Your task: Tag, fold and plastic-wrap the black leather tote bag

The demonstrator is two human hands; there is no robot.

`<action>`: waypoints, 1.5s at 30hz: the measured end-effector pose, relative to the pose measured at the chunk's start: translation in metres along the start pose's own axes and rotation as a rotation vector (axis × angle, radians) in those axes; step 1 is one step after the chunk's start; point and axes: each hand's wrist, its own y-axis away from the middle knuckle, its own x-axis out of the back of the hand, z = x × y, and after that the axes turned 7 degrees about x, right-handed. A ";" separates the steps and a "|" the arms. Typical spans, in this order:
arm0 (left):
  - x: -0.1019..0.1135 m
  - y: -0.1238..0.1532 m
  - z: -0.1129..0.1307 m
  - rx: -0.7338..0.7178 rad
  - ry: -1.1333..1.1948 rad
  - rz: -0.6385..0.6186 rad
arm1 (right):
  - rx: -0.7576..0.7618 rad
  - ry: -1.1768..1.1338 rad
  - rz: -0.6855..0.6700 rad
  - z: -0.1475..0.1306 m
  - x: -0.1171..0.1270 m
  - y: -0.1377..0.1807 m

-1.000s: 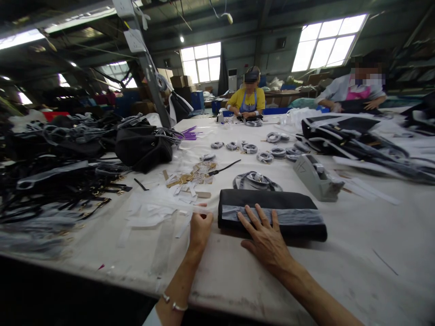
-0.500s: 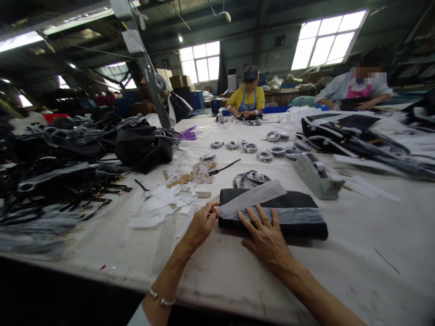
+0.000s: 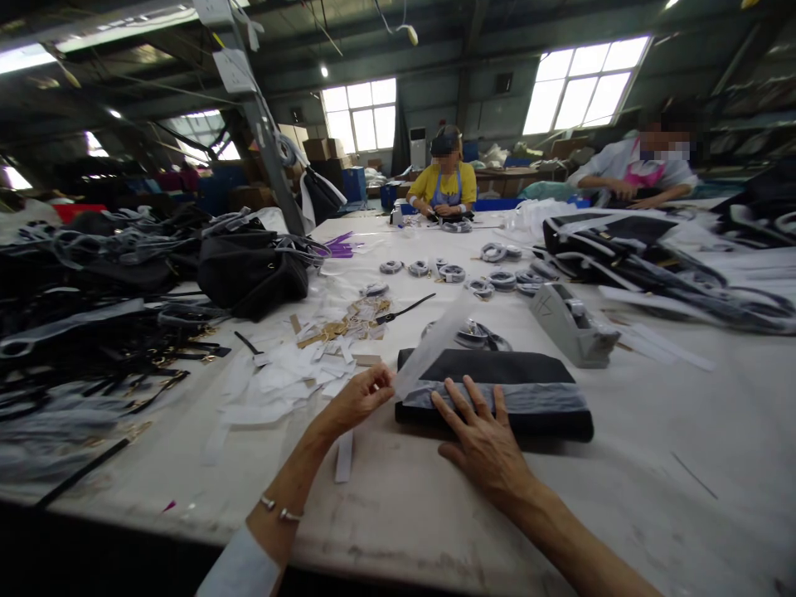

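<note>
A folded black bag (image 3: pixel 497 365) lies flat on the table, a greyish translucent wrap strip (image 3: pixel 547 398) running along its length. My right hand (image 3: pixel 488 444) rests on it, fingers spread over the strip and the black side. At the bag's left end, my left hand (image 3: pixel 366 394) pinches the lower end of a whitish translucent strip (image 3: pixel 435 344), whose free end points up and to the right. Behind the bag sits a coiled wrapped strap (image 3: pixel 476 333), partly covered by that strip.
A grey tape dispenser (image 3: pixel 572 327) stands right of the bag. White paper slips (image 3: pixel 279 381) are scattered at left, near black bags and straps (image 3: pixel 254 269). Several coiled straps (image 3: pixel 451 272) lie farther back. Two co-workers (image 3: pixel 444 178) sit across the table.
My left hand has shifted slightly left, and the whitish strip it pinches has swung up from the bag to a steeper angle. My right hand stays spread on the bag.
</note>
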 end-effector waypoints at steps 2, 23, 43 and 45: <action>0.002 0.000 0.000 0.046 0.117 -0.064 | 0.008 0.001 0.012 0.001 0.000 0.000; -0.002 -0.041 0.078 -0.205 -0.485 -0.600 | -0.014 -0.064 -0.002 -0.002 0.001 -0.002; -0.062 -0.060 0.029 -0.023 -0.185 -0.297 | -0.020 -0.379 0.177 0.005 0.012 0.009; -0.063 -0.060 0.027 -0.032 -0.229 -0.284 | -0.175 -0.516 0.311 0.013 0.016 0.017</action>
